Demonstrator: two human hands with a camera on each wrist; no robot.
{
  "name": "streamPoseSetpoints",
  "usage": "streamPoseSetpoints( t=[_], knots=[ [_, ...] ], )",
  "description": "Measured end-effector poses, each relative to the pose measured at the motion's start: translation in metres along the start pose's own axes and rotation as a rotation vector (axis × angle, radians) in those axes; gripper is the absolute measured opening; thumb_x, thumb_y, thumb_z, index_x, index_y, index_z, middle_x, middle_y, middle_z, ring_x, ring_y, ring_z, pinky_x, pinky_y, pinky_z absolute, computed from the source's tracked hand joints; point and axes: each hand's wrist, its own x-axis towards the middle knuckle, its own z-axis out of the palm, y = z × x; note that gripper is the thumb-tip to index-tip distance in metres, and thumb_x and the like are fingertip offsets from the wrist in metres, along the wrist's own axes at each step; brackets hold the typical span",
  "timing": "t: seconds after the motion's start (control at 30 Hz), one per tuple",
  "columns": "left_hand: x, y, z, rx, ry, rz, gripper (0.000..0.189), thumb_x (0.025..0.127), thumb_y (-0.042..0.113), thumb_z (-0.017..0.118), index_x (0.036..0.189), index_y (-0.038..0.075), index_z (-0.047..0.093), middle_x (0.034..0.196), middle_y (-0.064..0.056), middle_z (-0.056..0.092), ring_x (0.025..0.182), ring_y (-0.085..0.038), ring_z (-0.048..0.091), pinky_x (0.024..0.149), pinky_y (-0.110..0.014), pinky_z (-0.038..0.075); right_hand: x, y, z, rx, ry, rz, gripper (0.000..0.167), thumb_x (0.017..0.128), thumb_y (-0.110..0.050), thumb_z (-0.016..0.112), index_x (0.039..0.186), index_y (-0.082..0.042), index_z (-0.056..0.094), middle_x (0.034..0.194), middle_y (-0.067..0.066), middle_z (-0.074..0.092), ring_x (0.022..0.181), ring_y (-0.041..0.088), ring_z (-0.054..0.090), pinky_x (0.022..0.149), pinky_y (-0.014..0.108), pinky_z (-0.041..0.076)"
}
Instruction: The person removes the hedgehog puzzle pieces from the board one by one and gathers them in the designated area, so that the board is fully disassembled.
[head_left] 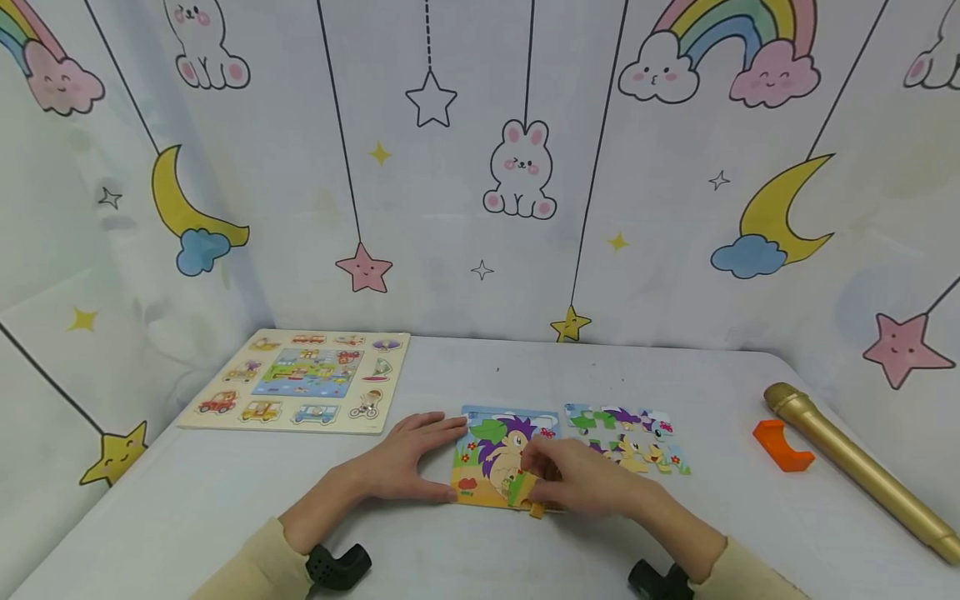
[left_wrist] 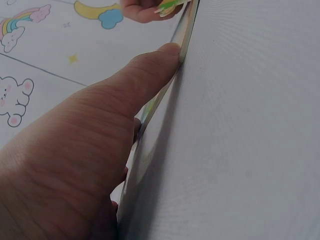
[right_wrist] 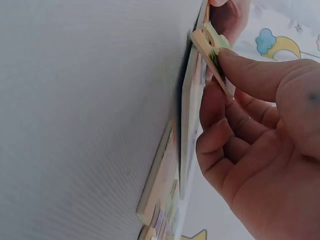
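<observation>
A hedgehog picture puzzle board (head_left: 480, 425) lies flat on the white table. My left hand (head_left: 412, 458) rests at its left side, fingers spread, with the thumb (left_wrist: 155, 65) along the near left edge. Between thumb and fingers my right hand (head_left: 573, 475) pinches a puzzle piece (right_wrist: 212, 52), green and yellow, tilted over the board's lower right part. The hand hides that part of the picture. Just right of the board lie several loose puzzle pieces (head_left: 630, 454), some purple, some green and yellow.
A larger vehicle puzzle board (head_left: 288, 408) lies at the back left. On the right are an orange curved block (head_left: 780, 446) and a long gold microphone-like stick (head_left: 862, 471). A patterned curtain (head_left: 465, 183) stands behind the table.
</observation>
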Motion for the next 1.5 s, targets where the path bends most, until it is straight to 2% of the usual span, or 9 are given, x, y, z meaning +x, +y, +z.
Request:
streamPoseSetpoints(
  t=[0.2, 0.47, 0.7, 0.87, 0.97, 1.13, 1.27, 1.37, 1.5],
  knots=[
    [0.0, 0.001, 0.0, -0.004, -0.002, 0.0, 0.085, 0.083, 0.059, 0.074, 0.154, 0.02, 0.046, 0.16, 0.009, 0.036, 0.149, -0.03, 0.02, 0.115, -0.061, 0.019, -0.002, 0.001, -0.008, 0.087, -0.012, 0.001, 0.012, 0.1, -0.015, 0.066, 0.11, -0.016, 0.061, 0.096, -0.004, 0.062, 0.089, 0.018, 0.059, 0.078, 0.027, 0.051],
    [0.0, 0.0, 0.0, 0.006, 0.002, 0.005, 0.085, 0.083, 0.059, 0.074, 0.153, 0.019, 0.046, 0.16, 0.009, 0.036, 0.149, -0.029, 0.021, 0.115, -0.061, 0.019, -0.007, 0.004, -0.017, 0.117, -0.021, -0.049, 0.027, 0.101, -0.014, 0.064, 0.127, -0.009, 0.061, 0.101, 0.001, 0.06, 0.085, 0.018, 0.06, 0.074, 0.026, 0.052],
    [0.0, 0.001, 0.0, 0.0, 0.003, 0.011, 0.085, 0.084, 0.058, 0.074, 0.153, 0.018, 0.046, 0.16, 0.007, 0.037, 0.149, -0.03, 0.021, 0.115, -0.062, 0.019, -0.015, 0.004, -0.025, 0.102, 0.002, -0.04, 0.023, 0.1, -0.014, 0.063, 0.124, -0.015, 0.064, 0.101, 0.002, 0.06, 0.081, 0.018, 0.059, 0.071, 0.027, 0.052],
    [0.001, 0.001, 0.0, 0.003, -0.001, 0.003, 0.085, 0.084, 0.059, 0.074, 0.154, 0.02, 0.046, 0.16, 0.008, 0.036, 0.149, -0.03, 0.02, 0.115, -0.062, 0.02, -0.021, 0.008, -0.028, 0.114, 0.033, -0.031, 0.021, 0.099, -0.014, 0.064, 0.12, -0.011, 0.062, 0.104, 0.002, 0.062, 0.085, 0.022, 0.062, 0.073, 0.028, 0.053],
    [0.001, 0.0, 0.001, 0.006, -0.001, 0.004, 0.085, 0.084, 0.06, 0.074, 0.154, 0.02, 0.046, 0.16, 0.008, 0.036, 0.149, -0.03, 0.02, 0.115, -0.061, 0.019, -0.025, 0.012, -0.03, 0.125, 0.057, -0.013, 0.02, 0.098, -0.015, 0.066, 0.117, -0.009, 0.059, 0.098, 0.003, 0.062, 0.082, 0.021, 0.06, 0.067, 0.027, 0.052],
    [0.0, 0.001, 0.0, 0.012, 0.002, 0.012, 0.085, 0.084, 0.059, 0.074, 0.153, 0.018, 0.046, 0.16, 0.008, 0.036, 0.149, -0.031, 0.02, 0.116, -0.061, 0.018, -0.031, 0.017, -0.033, 0.159, 0.088, 0.007, 0.024, 0.095, -0.013, 0.069, 0.112, -0.006, 0.055, 0.079, 0.003, 0.054, 0.069, 0.015, 0.053, 0.059, 0.025, 0.048],
    [0.0, 0.001, 0.0, 0.004, 0.004, 0.013, 0.085, 0.084, 0.059, 0.074, 0.153, 0.018, 0.046, 0.16, 0.007, 0.037, 0.149, -0.031, 0.02, 0.116, -0.062, 0.018, -0.037, 0.023, -0.036, 0.146, 0.113, -0.004, 0.031, 0.094, -0.011, 0.069, 0.121, -0.004, 0.054, 0.088, 0.006, 0.058, 0.07, 0.017, 0.057, 0.064, 0.026, 0.051],
    [0.0, 0.001, 0.0, 0.004, 0.005, 0.013, 0.085, 0.084, 0.059, 0.074, 0.153, 0.018, 0.046, 0.16, 0.007, 0.037, 0.149, -0.031, 0.02, 0.115, -0.062, 0.018, -0.042, 0.027, -0.039, 0.151, 0.122, -0.002, 0.037, 0.095, -0.011, 0.068, 0.129, -0.004, 0.054, 0.105, 0.01, 0.06, 0.079, 0.021, 0.063, 0.071, 0.028, 0.055],
    [0.0, 0.001, 0.0, 0.01, 0.006, 0.016, 0.086, 0.084, 0.059, 0.074, 0.154, 0.018, 0.046, 0.16, 0.007, 0.036, 0.149, -0.031, 0.021, 0.115, -0.061, 0.019, -0.05, 0.033, -0.043, 0.177, 0.129, 0.021, 0.037, 0.096, -0.011, 0.067, 0.131, -0.005, 0.056, 0.115, 0.012, 0.059, 0.089, 0.027, 0.065, 0.078, 0.03, 0.056]
  ],
)
